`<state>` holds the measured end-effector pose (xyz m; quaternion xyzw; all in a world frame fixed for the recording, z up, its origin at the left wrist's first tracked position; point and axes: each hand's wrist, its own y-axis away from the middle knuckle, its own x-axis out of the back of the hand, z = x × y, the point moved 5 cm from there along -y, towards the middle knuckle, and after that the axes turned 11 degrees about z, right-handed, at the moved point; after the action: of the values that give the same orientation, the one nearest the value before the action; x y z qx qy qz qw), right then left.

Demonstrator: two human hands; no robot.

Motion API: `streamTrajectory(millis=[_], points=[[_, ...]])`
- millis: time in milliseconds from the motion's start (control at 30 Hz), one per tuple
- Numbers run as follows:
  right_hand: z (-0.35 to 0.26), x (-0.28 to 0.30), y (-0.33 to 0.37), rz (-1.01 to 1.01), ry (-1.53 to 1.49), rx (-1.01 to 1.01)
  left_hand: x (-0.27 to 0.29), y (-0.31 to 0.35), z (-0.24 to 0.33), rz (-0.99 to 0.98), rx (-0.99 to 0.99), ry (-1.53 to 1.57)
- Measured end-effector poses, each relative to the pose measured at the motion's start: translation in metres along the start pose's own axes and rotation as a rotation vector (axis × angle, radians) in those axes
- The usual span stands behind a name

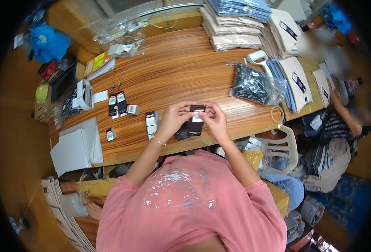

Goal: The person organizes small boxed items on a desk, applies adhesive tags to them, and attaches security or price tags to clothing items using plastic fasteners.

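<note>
Close to the front edge of the wooden table, both my hands hold a black hang tag (pixel 195 129) with a white label on it. My left hand (pixel 177 119) pinches its upper left side, and my right hand (pixel 215 122) grips the upper right, thumb pressed on the label. Partly hidden behind the left fingers lies another dark tag (pixel 182 133). Beside my left wrist is a black tag with white labels (pixel 151 122). Farther left are more black labelled tags (pixel 121 102), a small stack of stickers (pixel 132 110) and a second sticker stack (pixel 110 134).
White sheets (pixel 71 152) lie at the table's left edge, near a white device (pixel 84 95). To the right are a clear bag of small black items (pixel 252 85), a white-handled roller (pixel 258 58) and folded shirts (pixel 296 82). A white chair (pixel 287 147) and another person's arm (pixel 342 109) are beyond.
</note>
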<state>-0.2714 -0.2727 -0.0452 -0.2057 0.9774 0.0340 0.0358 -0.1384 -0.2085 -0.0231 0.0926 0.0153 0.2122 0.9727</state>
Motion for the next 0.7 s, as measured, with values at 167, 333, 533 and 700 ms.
streamTrajectory(millis=[167, 333, 533, 700], points=[[-0.010, 0.038, -0.004, -0.039, -0.013, -0.009, -0.023, -0.004, -0.010, -0.001, -0.004, -0.004], [-0.030, 0.227, -0.057, 0.718, 0.213, 0.344, -0.048, -0.008, -0.016, -0.018, 0.046, -0.057], [0.002, 0.361, -0.121, 0.866, 0.911, 0.232, -0.098, -0.020, -0.010, -0.122, 0.039, -0.079], [-0.023, 0.330, -0.117, 0.886, 1.167, 0.450, -0.104, -0.019, -0.021, -0.072, 0.089, -0.104]])
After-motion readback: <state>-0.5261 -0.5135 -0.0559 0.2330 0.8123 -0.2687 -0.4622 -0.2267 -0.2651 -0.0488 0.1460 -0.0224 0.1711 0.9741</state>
